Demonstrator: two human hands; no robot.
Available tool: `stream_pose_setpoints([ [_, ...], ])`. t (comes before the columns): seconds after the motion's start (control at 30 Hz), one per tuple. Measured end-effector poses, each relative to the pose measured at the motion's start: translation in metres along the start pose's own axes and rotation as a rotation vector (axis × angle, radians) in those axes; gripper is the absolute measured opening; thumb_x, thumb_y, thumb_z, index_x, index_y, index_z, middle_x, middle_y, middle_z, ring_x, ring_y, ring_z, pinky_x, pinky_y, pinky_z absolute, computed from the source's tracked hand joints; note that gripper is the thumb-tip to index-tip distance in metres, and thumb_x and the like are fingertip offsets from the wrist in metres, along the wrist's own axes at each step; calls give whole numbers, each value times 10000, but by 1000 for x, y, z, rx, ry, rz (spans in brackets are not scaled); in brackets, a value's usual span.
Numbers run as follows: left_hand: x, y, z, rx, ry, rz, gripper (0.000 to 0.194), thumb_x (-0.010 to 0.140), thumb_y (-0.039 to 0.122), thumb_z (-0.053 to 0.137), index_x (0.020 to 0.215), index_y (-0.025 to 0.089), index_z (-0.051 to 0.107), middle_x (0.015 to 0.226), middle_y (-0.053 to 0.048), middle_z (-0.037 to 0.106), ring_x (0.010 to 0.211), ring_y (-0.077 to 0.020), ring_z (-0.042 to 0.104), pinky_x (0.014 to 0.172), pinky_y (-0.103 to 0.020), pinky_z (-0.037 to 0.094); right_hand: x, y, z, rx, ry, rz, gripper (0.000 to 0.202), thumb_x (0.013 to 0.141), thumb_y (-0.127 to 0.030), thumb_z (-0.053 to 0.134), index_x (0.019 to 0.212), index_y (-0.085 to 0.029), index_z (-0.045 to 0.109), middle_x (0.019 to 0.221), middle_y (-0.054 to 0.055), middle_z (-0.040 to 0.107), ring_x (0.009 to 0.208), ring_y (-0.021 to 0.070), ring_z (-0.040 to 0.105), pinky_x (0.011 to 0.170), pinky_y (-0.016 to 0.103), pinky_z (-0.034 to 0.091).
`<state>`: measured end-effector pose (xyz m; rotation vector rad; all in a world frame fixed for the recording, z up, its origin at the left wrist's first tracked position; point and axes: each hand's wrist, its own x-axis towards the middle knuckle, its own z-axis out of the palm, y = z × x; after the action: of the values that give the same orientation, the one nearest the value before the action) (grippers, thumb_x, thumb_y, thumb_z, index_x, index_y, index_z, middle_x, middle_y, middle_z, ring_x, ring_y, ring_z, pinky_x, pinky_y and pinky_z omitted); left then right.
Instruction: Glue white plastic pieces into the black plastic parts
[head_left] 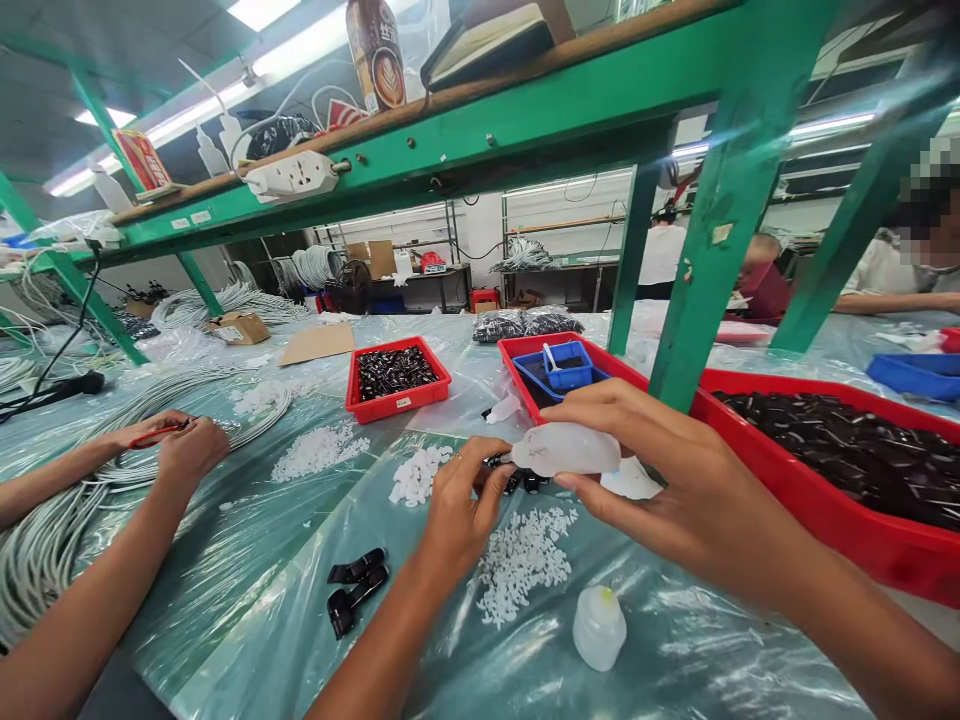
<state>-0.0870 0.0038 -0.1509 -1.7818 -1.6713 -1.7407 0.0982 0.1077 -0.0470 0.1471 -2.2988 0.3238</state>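
In the middle of the head view, my right hand (660,470) is closed around a white squeeze bottle (574,450), tipped on its side with its nozzle toward the left. My left hand (465,500) pinches a small black part (495,460), mostly hidden by the fingers, right at the bottle's tip. More black parts (532,482) lie behind the hands. Below them spreads a pile of small white pieces (525,560). Several shiny black parts (358,588) rest left of my left forearm. A white bottle (600,628) with a yellowish tip stands near the front.
A red tray of small black pieces (397,405) sits behind; a large red bin (825,500) is at right. Blue trays (555,375) lie in another red tray. A co-worker's hands (187,445) work over coiled cables (60,560) at left. A green post (705,250) rises at right.
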Motion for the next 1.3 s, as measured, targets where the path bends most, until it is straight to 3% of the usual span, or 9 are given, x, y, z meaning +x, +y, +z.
stream_pose_setpoints([
  [0.17, 0, 0, 0, -4, -7, -1, 129, 1013, 189, 526, 1105, 240, 601, 973, -15, 668, 731, -103, 625, 600, -199, 464, 0, -2, -1, -6, -6, 5, 309, 971, -164, 596, 1278, -196, 577, 1210, 95, 611, 1137, 197, 624, 803, 268, 594],
  [0.47, 2, 0, -5, 6, 43, 19, 149, 1001, 184, 548, 1124, 249, 604, 978, -5, 672, 582, -57, 559, 556, -188, 456, -1, 0, 1, -56, 46, -35, 350, 969, -167, 600, 1316, -196, 574, 1209, 95, 609, 1125, 194, 622, 854, 286, 569],
  [0.77, 5, 2, -8, 31, 44, 52, 127, 998, 195, 554, 1111, 212, 610, 958, -35, 674, 665, -95, 610, 532, -189, 446, -1, -3, 0, -96, 63, -62, 335, 956, -148, 613, 1287, -191, 583, 1202, 101, 620, 1133, 197, 625, 907, 289, 556],
  [1.3, 5, 4, -12, 43, 48, 61, 123, 1004, 234, 554, 1103, 202, 620, 929, -26, 673, 556, -63, 546, 493, -180, 440, -2, -6, 1, -55, 53, -74, 347, 957, -128, 604, 1298, -180, 568, 1190, 98, 604, 1093, 175, 642, 801, 249, 589],
])
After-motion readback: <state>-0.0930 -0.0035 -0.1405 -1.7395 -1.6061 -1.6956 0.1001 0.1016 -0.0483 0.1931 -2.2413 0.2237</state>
